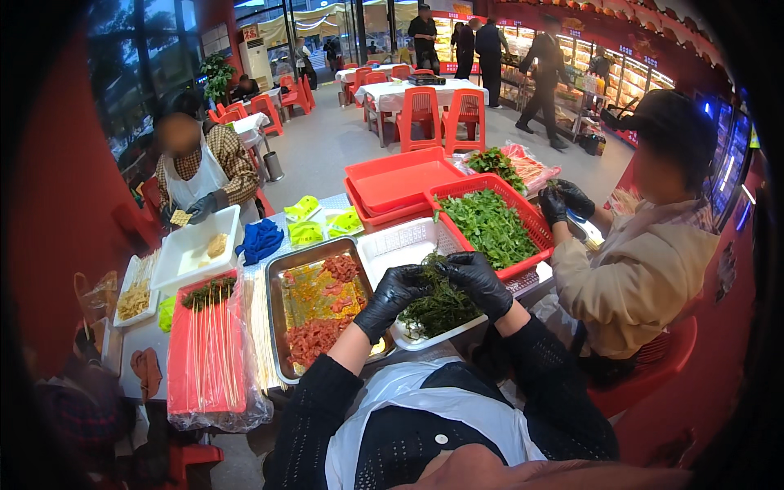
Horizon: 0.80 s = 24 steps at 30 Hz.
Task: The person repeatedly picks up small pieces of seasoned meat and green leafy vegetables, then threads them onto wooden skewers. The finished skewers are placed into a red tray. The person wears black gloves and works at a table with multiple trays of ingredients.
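My left hand [394,301], in a black glove, pinches one side of a clump of dark green stringy greens [438,309], perhaps seaweed. Opposite it, my black-gloved right hand [481,283] grips the other side. Both hands are above a white plastic basket [401,240], where more of the same greens lie at the near end. Left of the basket stands a steel tray [294,269] with red marinated meat strips [315,340] in oily liquid. Further left, skewers tipped with dark greens [211,293] lie on a red tray [180,367] lined with clear plastic.
Bare bamboo skewers [262,331] lie between the trays. A red basket of leafy greens [490,226] and stacked red trays [401,177] stand behind. A co-worker in beige [631,269] sits close at right; another [205,165] works across by a white tub [171,260].
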### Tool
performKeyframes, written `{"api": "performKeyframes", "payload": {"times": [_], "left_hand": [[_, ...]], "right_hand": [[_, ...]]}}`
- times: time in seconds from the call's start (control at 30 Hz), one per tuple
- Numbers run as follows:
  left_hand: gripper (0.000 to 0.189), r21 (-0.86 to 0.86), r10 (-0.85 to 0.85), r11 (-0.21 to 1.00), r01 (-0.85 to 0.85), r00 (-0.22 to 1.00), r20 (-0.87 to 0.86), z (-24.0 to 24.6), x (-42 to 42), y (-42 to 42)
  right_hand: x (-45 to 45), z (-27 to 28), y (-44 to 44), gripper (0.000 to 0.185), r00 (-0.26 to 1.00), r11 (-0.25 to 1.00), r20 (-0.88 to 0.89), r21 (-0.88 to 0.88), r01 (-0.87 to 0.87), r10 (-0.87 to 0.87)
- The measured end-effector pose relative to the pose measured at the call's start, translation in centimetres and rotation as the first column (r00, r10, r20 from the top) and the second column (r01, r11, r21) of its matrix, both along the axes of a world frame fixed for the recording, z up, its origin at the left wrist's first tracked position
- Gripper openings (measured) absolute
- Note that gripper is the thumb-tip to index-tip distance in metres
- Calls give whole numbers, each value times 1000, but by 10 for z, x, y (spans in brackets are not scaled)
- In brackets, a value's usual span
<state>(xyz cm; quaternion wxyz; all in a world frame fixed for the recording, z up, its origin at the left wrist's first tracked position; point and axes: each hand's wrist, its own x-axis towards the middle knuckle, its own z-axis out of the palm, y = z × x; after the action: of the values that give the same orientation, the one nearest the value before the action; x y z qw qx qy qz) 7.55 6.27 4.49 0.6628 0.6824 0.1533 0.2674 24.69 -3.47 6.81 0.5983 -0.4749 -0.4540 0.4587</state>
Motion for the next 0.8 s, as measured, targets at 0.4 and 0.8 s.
{"api": "performKeyframes", "payload": {"times": [0.4,0.8], "left_hand": [[38,-339,124,941,1,929,348,-8,9,-22],[35,-157,172,979,-130,940,293,-3,10,-23]], "right_hand": [[-23,-26,-3,26,966,972,-186,121,202,-178],[-27,-28,-5,22,960,971,-180,66,230,-215]]}}
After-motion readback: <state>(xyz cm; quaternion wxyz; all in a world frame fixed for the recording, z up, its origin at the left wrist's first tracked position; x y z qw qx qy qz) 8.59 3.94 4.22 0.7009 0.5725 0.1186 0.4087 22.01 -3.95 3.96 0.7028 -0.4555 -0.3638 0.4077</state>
